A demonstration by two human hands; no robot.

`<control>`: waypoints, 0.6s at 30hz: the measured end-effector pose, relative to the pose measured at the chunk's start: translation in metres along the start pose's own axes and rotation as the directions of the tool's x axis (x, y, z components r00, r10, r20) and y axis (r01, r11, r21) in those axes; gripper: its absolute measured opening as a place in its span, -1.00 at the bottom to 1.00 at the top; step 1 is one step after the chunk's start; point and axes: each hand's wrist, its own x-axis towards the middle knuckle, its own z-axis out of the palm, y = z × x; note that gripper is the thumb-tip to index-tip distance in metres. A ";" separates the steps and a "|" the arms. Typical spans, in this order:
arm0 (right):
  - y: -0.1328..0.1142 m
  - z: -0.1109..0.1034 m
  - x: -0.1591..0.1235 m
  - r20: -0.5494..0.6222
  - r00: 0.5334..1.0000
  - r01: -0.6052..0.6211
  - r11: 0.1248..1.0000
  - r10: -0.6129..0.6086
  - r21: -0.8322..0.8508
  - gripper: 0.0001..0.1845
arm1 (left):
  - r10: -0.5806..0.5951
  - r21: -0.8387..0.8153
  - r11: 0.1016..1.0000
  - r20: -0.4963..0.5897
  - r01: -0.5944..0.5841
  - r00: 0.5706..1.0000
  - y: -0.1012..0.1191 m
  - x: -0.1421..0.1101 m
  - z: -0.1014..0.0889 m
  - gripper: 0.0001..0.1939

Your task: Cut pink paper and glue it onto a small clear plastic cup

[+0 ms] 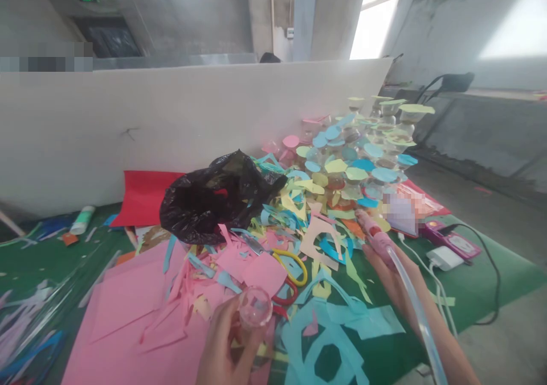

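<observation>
My left hand (224, 342) is closed around a small clear plastic cup (255, 306), held upright low in the middle of view. My right hand (401, 282) grips a pink hot glue gun (382, 249), its tip pointing away from me. A long clear glue stick (416, 316) runs out of its back, along my forearm. Close to the cup lie scissors (294, 265) with a yellow and a red handle, partly covered by pink paper pieces (264, 272). Left of my right hand are blue paper scraps with cut-out holes (342, 339).
Several clear cups topped with coloured paper discs (354, 172) crowd the back right. A black plastic bag (192, 203) stands mid-table, beside pink paper sheets (123, 294). A purple power strip (459, 244) with a white charger (444, 258) and cables lies right. A white board (192, 117) borders the back.
</observation>
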 end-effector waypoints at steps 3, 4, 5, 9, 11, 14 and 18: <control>-0.011 0.002 0.001 0.015 0.998 -0.057 0.998 0.057 -0.003 -0.57 | -0.044 -0.021 0.999 0.040 0.045 0.998 -0.004 0.001 0.001 -0.50; -0.015 0.003 0.001 0.028 0.996 -0.087 0.996 0.088 -0.005 -0.57 | -0.062 -0.025 0.998 0.066 0.064 0.996 -0.005 0.002 0.001 -0.49; -0.018 0.005 0.002 0.041 0.992 -0.116 0.993 0.116 -0.002 -0.56 | -0.076 -0.029 0.996 0.085 0.079 0.993 -0.006 0.003 0.001 -0.48; -0.026 0.011 0.008 0.081 0.986 -0.146 0.988 0.143 0.039 -0.58 | -0.091 -0.055 0.994 0.081 0.095 0.993 -0.010 0.007 0.003 -0.44; -0.030 0.012 0.010 0.130 0.981 -0.154 0.986 0.145 0.058 -0.54 | -0.079 -0.067 0.994 0.068 0.083 0.995 -0.011 0.007 0.007 -0.43; -0.037 0.008 0.007 0.288 0.946 -0.191 0.973 0.147 0.130 -0.48 | -0.067 -0.064 0.996 0.034 0.070 0.997 -0.011 0.005 0.014 -0.43; -0.049 0.005 -0.010 0.483 0.867 -0.228 0.958 0.120 0.173 -0.44 | -0.095 -0.120 0.989 -0.036 0.090 0.995 -0.005 -0.001 0.023 -0.44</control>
